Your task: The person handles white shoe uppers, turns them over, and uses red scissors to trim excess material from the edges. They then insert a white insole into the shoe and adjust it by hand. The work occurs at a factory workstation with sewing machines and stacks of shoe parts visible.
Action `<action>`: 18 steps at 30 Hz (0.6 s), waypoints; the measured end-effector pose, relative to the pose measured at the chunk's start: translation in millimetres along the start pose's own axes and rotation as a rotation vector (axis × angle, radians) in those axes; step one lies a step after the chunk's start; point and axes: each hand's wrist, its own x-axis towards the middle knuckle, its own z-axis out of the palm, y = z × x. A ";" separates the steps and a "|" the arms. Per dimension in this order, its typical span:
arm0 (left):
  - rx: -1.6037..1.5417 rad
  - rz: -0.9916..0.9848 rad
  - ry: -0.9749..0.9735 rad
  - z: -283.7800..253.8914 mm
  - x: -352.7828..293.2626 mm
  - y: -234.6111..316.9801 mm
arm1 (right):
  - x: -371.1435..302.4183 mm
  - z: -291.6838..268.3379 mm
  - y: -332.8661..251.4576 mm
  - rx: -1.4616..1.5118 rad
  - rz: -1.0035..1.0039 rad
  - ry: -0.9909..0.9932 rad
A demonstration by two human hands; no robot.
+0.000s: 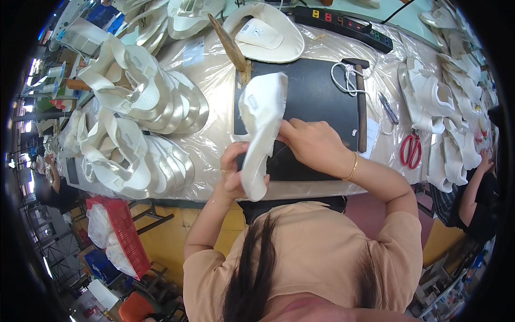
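Observation:
A white shoe upper (263,115) is held up on its edge above a black work mat (322,91). My left hand (233,169) grips its lower end, thumb on one side and fingers on the other. At its right edge, my right hand (314,142) is closed in a pinch on the upper; its fingertips are partly hidden behind the hand. On the mat's right side lies a hammer (362,107) with a white cord (346,80) by its head. A wooden peg (228,43) rises at the mat's far left corner.
Stacked white shoe uppers (145,102) stand on the left, more uppers (429,96) on the right. Red-handled scissors (411,151) and snips (389,109) lie right of the mat. A black power strip (343,27) runs along the back. A red crate (126,236) sits below left. Co-workers are at both sides.

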 end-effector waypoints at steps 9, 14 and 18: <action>-0.234 -0.616 0.010 -8.9 -35.3 18.3 | -0.7 10.0 -2.9 0.019 -0.087 0.051; -0.463 -1.107 -0.153 -7.1 -72.2 12.6 | 7.3 10.8 -12.2 -0.017 -0.126 -0.142; -0.456 -1.258 -0.164 -13.8 -76.4 22.6 | 11.8 6.9 -8.3 -0.059 -0.206 -0.058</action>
